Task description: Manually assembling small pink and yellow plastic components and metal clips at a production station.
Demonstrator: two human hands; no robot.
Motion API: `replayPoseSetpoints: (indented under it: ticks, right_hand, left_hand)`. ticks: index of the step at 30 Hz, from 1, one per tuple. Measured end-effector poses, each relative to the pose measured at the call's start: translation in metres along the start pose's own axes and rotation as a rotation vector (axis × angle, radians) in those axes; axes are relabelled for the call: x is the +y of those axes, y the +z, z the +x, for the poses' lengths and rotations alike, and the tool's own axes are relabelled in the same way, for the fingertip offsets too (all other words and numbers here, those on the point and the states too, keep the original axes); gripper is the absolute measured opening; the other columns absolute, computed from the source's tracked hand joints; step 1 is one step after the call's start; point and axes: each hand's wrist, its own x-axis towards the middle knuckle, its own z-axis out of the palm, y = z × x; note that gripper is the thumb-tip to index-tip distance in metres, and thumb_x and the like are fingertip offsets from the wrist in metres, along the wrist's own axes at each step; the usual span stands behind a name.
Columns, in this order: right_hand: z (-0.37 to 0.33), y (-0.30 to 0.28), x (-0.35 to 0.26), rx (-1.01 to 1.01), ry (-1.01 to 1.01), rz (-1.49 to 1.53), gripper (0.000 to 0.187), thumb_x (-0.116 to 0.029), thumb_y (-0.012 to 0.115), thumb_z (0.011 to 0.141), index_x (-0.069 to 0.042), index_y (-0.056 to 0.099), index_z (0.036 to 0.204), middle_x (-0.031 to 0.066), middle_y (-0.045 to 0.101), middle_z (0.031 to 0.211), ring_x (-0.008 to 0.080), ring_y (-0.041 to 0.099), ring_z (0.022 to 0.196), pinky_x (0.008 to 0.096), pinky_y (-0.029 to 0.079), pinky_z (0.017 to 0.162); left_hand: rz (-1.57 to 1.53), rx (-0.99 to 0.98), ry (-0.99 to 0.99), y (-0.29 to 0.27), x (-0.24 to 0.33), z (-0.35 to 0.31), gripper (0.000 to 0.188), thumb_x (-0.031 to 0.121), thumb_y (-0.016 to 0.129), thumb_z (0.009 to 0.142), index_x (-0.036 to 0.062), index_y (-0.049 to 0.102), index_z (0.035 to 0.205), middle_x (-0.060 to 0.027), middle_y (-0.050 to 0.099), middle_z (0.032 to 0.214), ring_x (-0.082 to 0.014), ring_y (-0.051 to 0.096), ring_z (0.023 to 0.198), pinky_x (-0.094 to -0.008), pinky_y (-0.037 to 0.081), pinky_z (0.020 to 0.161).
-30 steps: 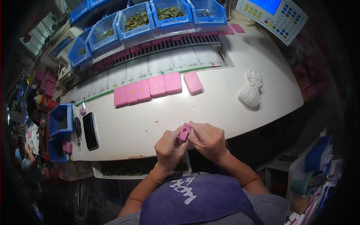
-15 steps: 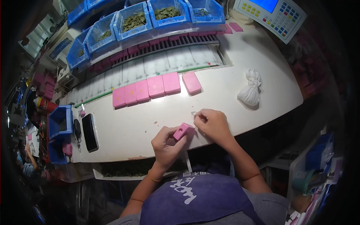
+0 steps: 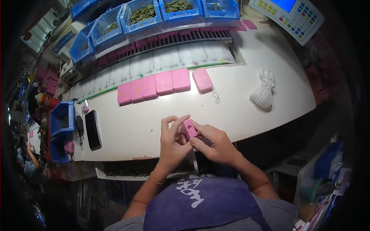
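Observation:
Between my two hands, near the table's front edge, is a pink rubber mould block point(image 3: 189, 128) with a small round hole in its end face. My left hand point(image 3: 172, 134) wraps its left side, index finger raised along the top. On the right side, my right hand point(image 3: 212, 143) grips the block with thumb and fingers. A small pale looped piece point(image 3: 216, 97) lies on the white table, close to a single pink block point(image 3: 202, 80). Left of that, several similar pink blocks point(image 3: 163, 83) form a row.
A knotted white cloth bag point(image 3: 263, 89) sits to the right. A phone point(image 3: 92, 129) and blue bins point(image 3: 61, 120) are at the left. Blue bins with green pieces point(image 3: 144, 14) stand at the back, a keypad device point(image 3: 293, 17) at far right. An open drawer point(image 3: 127, 169) juts below the table.
My right hand has let go of the small pale piece, which now lies by the single block, and has come to grip the pink mould block. The view has shifted slightly.

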Motion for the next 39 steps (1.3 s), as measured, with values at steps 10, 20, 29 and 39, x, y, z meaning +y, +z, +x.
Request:
replayPoseSetpoints:
  ticks: [10,20,29,39]
  right_hand:
    - [0.012,-0.015,-0.004,0.081,-0.055,0.005,0.047,-0.016,0.07,0.09,-0.003,0.058,0.133,0.0106,0.063,0.109,0.0182,0.061,0.088,0.0309,0.052,0.078]
    - [0.003,0.012,-0.012,0.025,-0.054,-0.114,0.04,-0.015,0.079,0.082,0.0,0.064,0.116,0.0089,0.058,0.092,0.0152,0.057,0.071,0.0279,0.05,0.062]
    - [-0.005,0.011,0.0,-0.017,0.024,0.074,0.048,-0.025,0.067,0.093,0.0,0.057,0.133,0.011,0.056,0.094,0.0189,0.058,0.076,0.0308,0.048,0.071]
    - [0.029,-0.005,-0.021,-0.341,0.3,-0.003,0.051,-0.033,0.052,0.101,0.004,0.052,0.136,0.0151,0.066,0.092,0.0215,0.062,0.085,0.0326,0.05,0.078]
  left_hand:
    - [-0.004,-0.274,0.07,-0.027,-0.007,0.008,0.058,0.004,0.073,0.077,0.0025,0.058,0.133,-0.0114,0.066,0.11,-0.0195,0.058,0.087,-0.0326,0.05,0.079]
    - [0.117,-0.104,0.008,-0.01,-0.008,-0.023,0.07,0.003,0.076,0.07,0.0016,0.052,0.136,-0.0193,0.066,0.101,-0.0328,0.063,0.083,-0.0392,0.052,0.074]
    - [0.209,-0.121,0.094,-0.009,-0.008,-0.023,0.059,0.01,0.079,0.071,-0.0015,0.056,0.123,-0.0176,0.06,0.088,-0.0341,0.061,0.079,-0.0414,0.05,0.07]
    - [0.189,-0.203,0.139,-0.019,-0.002,-0.019,0.056,0.009,0.078,0.073,0.0012,0.056,0.124,-0.0174,0.059,0.092,-0.0332,0.06,0.081,-0.0408,0.05,0.073]
